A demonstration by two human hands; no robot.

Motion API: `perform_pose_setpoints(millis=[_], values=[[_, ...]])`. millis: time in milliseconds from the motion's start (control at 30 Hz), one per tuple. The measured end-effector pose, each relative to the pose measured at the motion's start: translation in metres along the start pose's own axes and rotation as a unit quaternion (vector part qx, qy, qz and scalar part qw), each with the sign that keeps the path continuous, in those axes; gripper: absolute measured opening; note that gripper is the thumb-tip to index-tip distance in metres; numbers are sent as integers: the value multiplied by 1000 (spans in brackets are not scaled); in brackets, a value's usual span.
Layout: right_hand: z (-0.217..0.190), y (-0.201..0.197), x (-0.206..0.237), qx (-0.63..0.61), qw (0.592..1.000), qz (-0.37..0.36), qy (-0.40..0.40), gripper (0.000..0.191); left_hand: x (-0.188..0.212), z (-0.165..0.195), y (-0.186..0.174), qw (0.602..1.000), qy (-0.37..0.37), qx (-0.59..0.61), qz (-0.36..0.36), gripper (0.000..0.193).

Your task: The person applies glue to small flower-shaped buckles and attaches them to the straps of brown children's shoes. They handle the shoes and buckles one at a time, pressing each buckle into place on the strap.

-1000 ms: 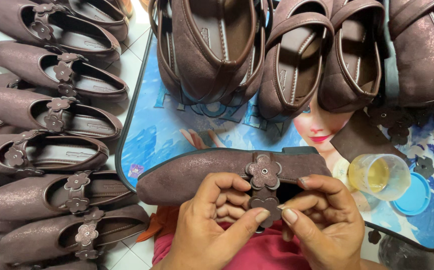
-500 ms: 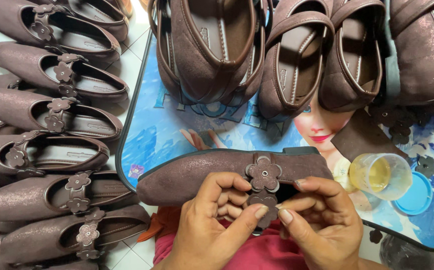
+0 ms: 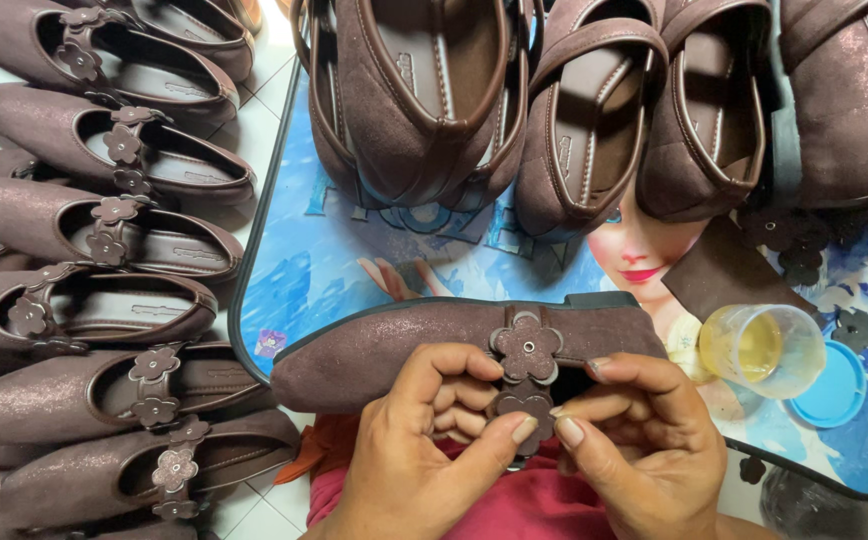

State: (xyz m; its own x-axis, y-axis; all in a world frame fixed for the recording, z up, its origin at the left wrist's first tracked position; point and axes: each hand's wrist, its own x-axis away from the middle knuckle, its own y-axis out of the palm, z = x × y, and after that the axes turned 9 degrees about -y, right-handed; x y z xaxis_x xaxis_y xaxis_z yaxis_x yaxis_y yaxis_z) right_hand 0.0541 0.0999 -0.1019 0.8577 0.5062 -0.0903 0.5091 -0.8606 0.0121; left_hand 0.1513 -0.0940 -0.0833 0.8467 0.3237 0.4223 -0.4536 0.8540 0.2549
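I am pinching the lower flower piece (image 3: 524, 405) on the brown shoe's (image 3: 394, 345) strap with my left hand (image 3: 424, 450) and right hand (image 3: 634, 440), thumbs pressing together.

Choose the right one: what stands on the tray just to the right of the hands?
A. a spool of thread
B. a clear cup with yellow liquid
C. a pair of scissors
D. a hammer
B: a clear cup holding yellow liquid stands on the tray, beside a blue lid.
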Motion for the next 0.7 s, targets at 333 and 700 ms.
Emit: perform_pose_setpoints(millis=[333, 700], values=[[-10, 0, -3, -7, 999, -4, -47, 47, -3, 9, 1, 999, -37, 0, -8, 47], [-2, -2, -5, 183, 948, -157, -206, 95, -16, 8, 11, 989, 2, 148, -18, 66]])
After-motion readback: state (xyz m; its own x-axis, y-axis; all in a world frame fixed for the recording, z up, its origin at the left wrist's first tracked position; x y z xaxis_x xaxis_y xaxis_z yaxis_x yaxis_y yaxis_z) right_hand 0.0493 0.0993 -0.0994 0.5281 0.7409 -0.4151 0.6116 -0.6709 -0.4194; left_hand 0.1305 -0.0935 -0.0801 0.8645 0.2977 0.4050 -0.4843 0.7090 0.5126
